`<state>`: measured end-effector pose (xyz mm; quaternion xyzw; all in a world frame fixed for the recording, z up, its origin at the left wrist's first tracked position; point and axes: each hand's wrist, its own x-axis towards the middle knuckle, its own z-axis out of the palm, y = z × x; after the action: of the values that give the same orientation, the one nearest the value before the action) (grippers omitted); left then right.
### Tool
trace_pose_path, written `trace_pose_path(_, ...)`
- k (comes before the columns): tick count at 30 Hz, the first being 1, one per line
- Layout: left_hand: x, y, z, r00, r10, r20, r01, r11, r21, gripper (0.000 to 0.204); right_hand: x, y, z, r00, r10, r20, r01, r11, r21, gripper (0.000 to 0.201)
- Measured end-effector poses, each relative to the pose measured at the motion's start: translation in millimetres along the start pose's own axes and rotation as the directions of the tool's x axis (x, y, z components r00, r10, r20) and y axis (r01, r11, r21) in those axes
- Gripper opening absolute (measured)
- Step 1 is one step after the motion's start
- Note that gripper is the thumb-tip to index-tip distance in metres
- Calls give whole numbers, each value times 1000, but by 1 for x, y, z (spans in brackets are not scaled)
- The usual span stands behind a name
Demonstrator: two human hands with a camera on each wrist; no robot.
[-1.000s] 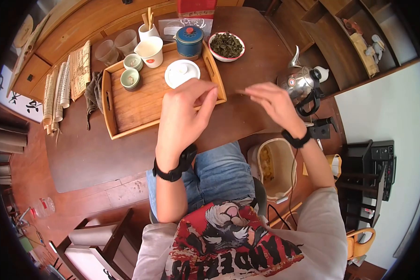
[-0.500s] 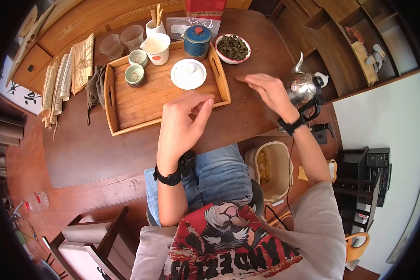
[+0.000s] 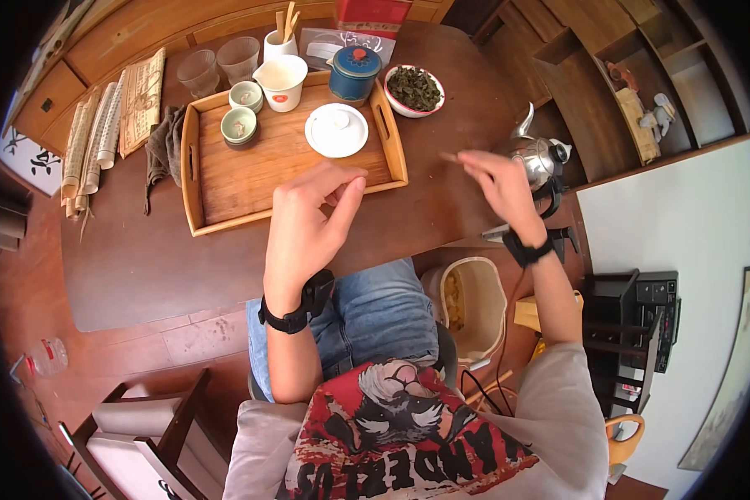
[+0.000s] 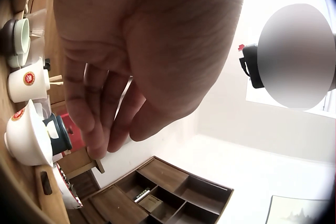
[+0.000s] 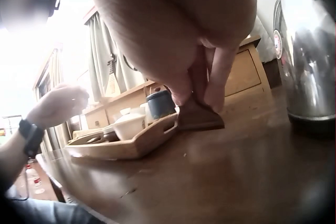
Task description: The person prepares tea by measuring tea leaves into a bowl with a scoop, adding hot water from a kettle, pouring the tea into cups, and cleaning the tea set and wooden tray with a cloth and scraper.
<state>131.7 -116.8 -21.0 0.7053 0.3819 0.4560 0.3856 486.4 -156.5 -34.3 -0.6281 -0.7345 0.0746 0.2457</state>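
Note:
My left hand (image 3: 312, 217) hovers by the near edge of the wooden tray (image 3: 267, 218), fingers loosely bent with nothing between them, as its palm (image 4: 157, 40) in the left wrist view shows. At the right of the tray, my right hand (image 3: 506, 193) pinches a dark brown tool with a flared, scoop-like end (image 5: 199, 120), low over the tabletop. Its tip peeks out beyond the fingers in the head view. On the tray are a white gaiwan with its lid (image 3: 337, 131), a white pitcher (image 3: 281, 82), a blue teapot (image 3: 356, 75) and small green cups (image 3: 239, 125).
A bowl of tea leaves (image 3: 414, 90) stands beyond the tray's right end. Close to my right hand is a steel kettle (image 3: 535, 160). Paper scrolls (image 3: 112, 121) and a dark cloth (image 3: 165, 143) lie at the left. A bin (image 3: 473, 312) stands below the table's edge.
My right hand, holding the brown tool, has shifted right and towards me, nearer the kettle. The left hand has drawn back from the gaiwan, leftwards. The head view has shifted slightly.

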Motion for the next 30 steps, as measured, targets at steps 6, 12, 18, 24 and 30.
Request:
trace_pose_path(6, -3, 4, -15, 998, 24, -53, -23, 999, 27, 13, 72, 50, 30, 999, -40, -33, 38, 996, -79, 23)
trace_pose_path(12, -3, 2, -21, 997, 4, -81, -2, 999, 35, 12, 44, 34, 26, 1000, -17, -9, 16, 999, -41, 22)
trace_pose_path(18, 1, -5, -20, 997, 2, -80, -1, 1000, 10, 13, -53, -16, 7, 998, 0, 62, 3, 999, -53, 26)
trace_pose_path(24, 0, -11, -16, 997, 14, -74, -15, 1000, -11, 13, -82, -38, -11, 992, 36, 121, -28, 998, -63, 24)
trace_pose_path(30, -4, -6, -22, 998, 11, -67, -12, 1000, -4, 13, 9, 1, 3, 988, 136, -75, -144, 982, -121, 22)
